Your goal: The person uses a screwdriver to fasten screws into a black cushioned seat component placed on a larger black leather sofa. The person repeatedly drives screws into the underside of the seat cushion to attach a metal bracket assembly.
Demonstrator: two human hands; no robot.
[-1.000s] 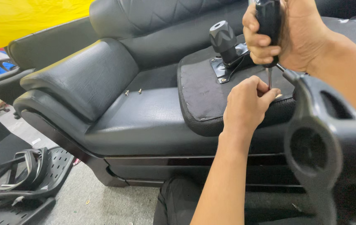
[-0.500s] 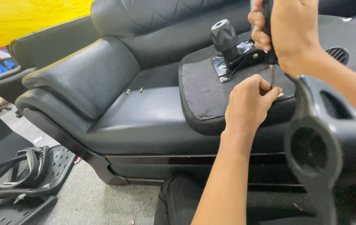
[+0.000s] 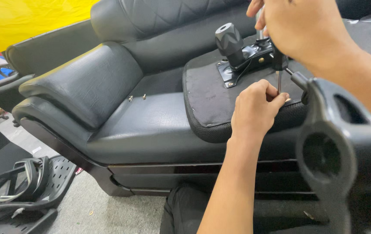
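My right hand [image 3: 307, 30], uppermost, is closed around the handle of a screwdriver [image 3: 278, 69]; the handle is almost wholly hidden in my grip, and only the dark lower end and the thin metal shaft show, pointing straight down. My left hand [image 3: 254, 108], directly below the right, is pinched narrow, thumb and forefinger meeting at the shaft's tip; whatever small part lies between the fingertips cannot be made out. The tip meets the near edge of an upturned chair seat [image 3: 211, 95], its black underside facing up, which rests on a black sofa [image 3: 150, 130]. Just beyond my left hand and below-left of my right, a metal plate [image 3: 231, 76] is fixed to the seat's underside, with a black knob [image 3: 228, 41] standing up from it and a lever mechanism beside it. To the right of both hands, close to the camera and blurred, stands a black armrest frame [image 3: 337, 147] with a round opening; its top end reaches up beside the screwdriver shaft. To the left of my left hand, well apart, two screws [image 3: 137, 97] lie on the sofa cushion near the sofa's padded arm. Far below-left, on the floor, lie black plastic chair parts [image 3: 25, 182].
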